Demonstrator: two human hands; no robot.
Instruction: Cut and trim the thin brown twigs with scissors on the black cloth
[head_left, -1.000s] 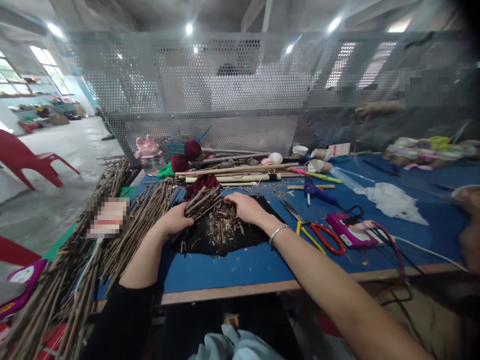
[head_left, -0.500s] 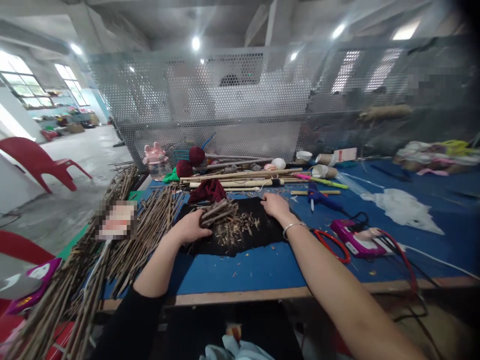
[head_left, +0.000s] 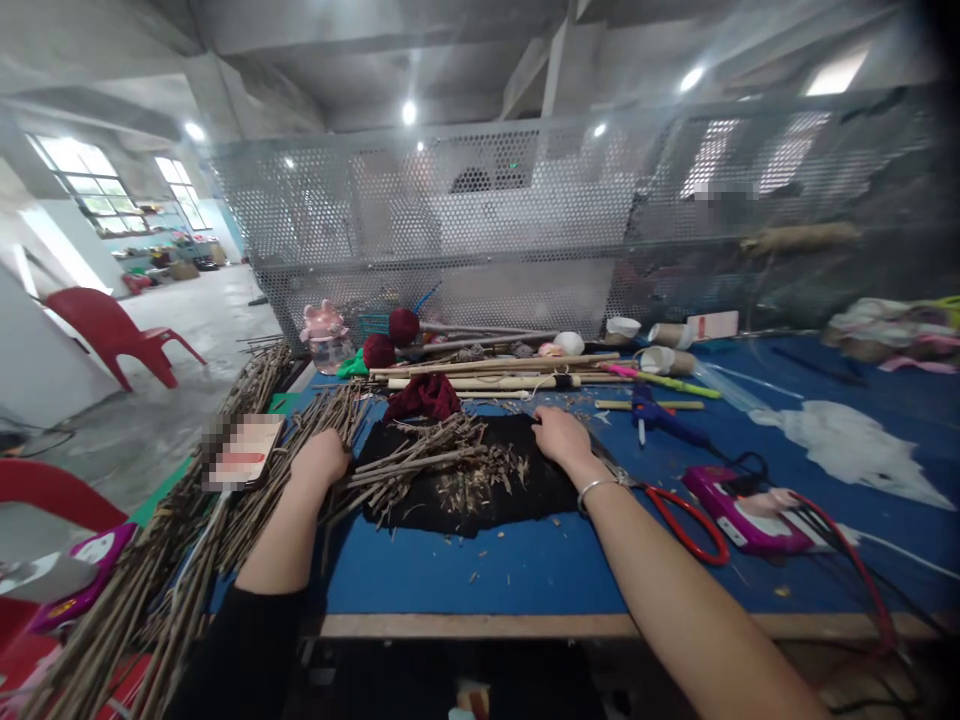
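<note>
A black cloth (head_left: 480, 495) lies on the blue table (head_left: 525, 570), strewn with twig scraps. A small bundle of brown twigs (head_left: 416, 460) lies across its left part. My left hand (head_left: 321, 458) is closed on the near end of that bundle, by the big heap of twigs (head_left: 247, 490). On the cloth's far right edge rests my right hand (head_left: 561, 436), fingers curled down; what is under them is hidden. A silver bangle (head_left: 596, 487) circles that wrist.
Red-handled scissors (head_left: 679, 515) and a pink glue gun (head_left: 739, 495) lie right of my right hand. Long wooden sticks (head_left: 495, 370), maroon balls, cups and a pink bottle (head_left: 324, 335) line the back under a perforated metal screen. White plastic (head_left: 847, 445) lies far right.
My left hand has drawn the twig bundle left toward the heap. My right hand has slid right, off the scraps to the cloth's edge. The view has tilted up.
</note>
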